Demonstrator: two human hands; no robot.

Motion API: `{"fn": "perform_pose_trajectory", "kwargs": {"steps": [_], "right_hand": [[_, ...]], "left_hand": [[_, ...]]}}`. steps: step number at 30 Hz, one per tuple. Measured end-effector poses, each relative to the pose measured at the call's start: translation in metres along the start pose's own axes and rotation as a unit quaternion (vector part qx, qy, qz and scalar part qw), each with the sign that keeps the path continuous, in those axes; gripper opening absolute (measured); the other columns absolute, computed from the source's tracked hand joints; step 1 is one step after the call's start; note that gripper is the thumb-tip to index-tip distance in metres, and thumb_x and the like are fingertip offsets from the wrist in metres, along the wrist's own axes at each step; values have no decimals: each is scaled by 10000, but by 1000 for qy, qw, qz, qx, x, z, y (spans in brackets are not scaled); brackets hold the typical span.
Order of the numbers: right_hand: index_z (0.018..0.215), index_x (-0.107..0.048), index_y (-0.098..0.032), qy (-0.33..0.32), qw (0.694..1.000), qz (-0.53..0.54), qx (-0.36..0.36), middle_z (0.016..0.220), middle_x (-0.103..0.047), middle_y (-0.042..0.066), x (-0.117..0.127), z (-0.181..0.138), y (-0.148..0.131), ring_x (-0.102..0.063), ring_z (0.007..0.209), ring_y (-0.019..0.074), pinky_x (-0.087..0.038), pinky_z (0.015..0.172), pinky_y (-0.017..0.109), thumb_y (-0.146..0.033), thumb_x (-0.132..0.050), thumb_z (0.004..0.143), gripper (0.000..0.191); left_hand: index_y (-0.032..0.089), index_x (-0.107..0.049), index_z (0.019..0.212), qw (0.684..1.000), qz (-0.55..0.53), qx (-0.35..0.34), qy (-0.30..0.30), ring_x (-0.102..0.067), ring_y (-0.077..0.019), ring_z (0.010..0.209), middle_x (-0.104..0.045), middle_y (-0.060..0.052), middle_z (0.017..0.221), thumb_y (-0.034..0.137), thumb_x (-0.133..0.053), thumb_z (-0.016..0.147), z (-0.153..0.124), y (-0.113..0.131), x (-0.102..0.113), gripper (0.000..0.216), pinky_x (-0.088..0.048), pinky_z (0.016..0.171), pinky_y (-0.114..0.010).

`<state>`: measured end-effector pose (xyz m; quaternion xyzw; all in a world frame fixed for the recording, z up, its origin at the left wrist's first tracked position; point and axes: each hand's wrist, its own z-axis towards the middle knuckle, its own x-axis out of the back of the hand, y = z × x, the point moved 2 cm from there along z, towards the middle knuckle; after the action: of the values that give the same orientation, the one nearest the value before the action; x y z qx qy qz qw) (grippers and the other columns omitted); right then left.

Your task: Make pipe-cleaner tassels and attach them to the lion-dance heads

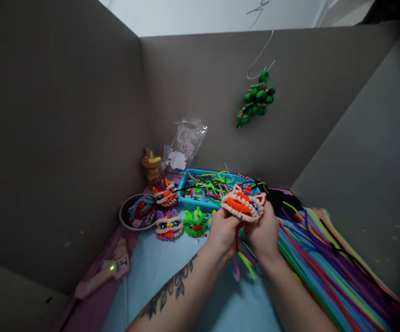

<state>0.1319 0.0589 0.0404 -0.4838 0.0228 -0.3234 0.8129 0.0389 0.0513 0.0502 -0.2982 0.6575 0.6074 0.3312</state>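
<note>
Both my hands grip a lion-dance head [244, 205] made of cream and orange pipe cleaners, held up above the table. My left hand [222, 230] is closed on its left underside, and my right hand [265, 230] clasps its right side. A red strand hangs beneath it between my wrists. Below lie a few pink and green pipe cleaner pieces [246, 265]. Past my left hand stand a green pipe cleaner head [195, 223] and a cream and purple one [169, 226]. Another orange and cream head [165, 193] sits behind them.
A blue tray [194, 204] holds tangled pipe cleaner scraps. At left are a bowl [122, 216] of coloured pieces and a pink glue gun [104, 276] with a lit green light. Long pipe cleaners [331, 263] fill the right side. A green ornament [257, 99] hangs at the back panel.
</note>
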Motion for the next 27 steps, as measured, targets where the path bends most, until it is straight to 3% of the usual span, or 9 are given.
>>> {"fn": "perform_pose_trajectory", "kwargs": {"steps": [5, 10, 14, 17, 20, 24, 27], "right_hand": [[977, -586, -159, 19, 999, 41, -25, 903, -660, 76, -2, 8, 5, -613, 784, 230, -468, 700, 335, -255, -597, 687, 306], [1048, -582, -179, -61, 980, 180, -51, 1007, -669, 77, -14, 3, 0, -625, 900, 231, -492, 808, 357, -217, -601, 714, 336], [1077, -597, -211, -110, 959, 259, -36, 1061, -673, 55, -19, 0, -6, -610, 1004, 225, -474, 890, 346, -183, -623, 717, 362], [1009, -655, -222, -163, 936, 308, -48, 1041, -691, 40, -19, 5, -3, -606, 1023, 228, -469, 901, 347, -189, -639, 712, 299], [897, -699, -225, -156, 904, 380, -116, 931, -717, 21, -15, 13, 1, -635, 920, 209, -484, 846, 331, -212, -682, 678, 220], [917, -712, -223, -129, 842, 488, -189, 931, -724, 45, -2, 20, -7, -651, 845, 201, -502, 761, 317, -386, -737, 682, 288], [922, -718, -210, -159, 827, 507, -184, 911, -726, 73, 7, 20, -19, -654, 814, 213, -506, 718, 321, -508, -743, 677, 386]], "left_hand": [[131, -735, 819, 1000, 2, 5, 20, -668, -227, 900, -741, -84, 894, 154, -821, 485, 5, -13, 10, 346, -441, 935, -368], [144, -715, 838, 998, -24, -30, 40, -672, -221, 879, -741, -68, 873, 193, -837, 476, 12, -16, 18, 385, -465, 896, -360], [137, -699, 900, 994, 72, -81, 21, -668, -203, 850, -733, -76, 917, 206, -806, 540, 16, 0, 20, 381, -498, 816, -318], [144, -695, 892, 979, 149, -137, 24, -652, -158, 750, -725, -61, 879, 235, -778, 589, 18, 17, 21, 327, -506, 692, -253], [149, -690, 827, 979, 149, -138, 8, -612, -124, 623, -704, -35, 778, 299, -761, 604, 20, 31, 22, 279, -492, 575, -231], [147, -696, 794, 963, 224, -144, -34, -598, -136, 620, -680, -16, 701, 271, -776, 591, 18, 43, 23, 252, -510, 619, -275], [145, -694, 728, 944, 284, -160, -54, -590, -146, 629, -659, -12, 660, 268, -765, 612, 17, 44, 25, 184, -515, 652, -301]]}}
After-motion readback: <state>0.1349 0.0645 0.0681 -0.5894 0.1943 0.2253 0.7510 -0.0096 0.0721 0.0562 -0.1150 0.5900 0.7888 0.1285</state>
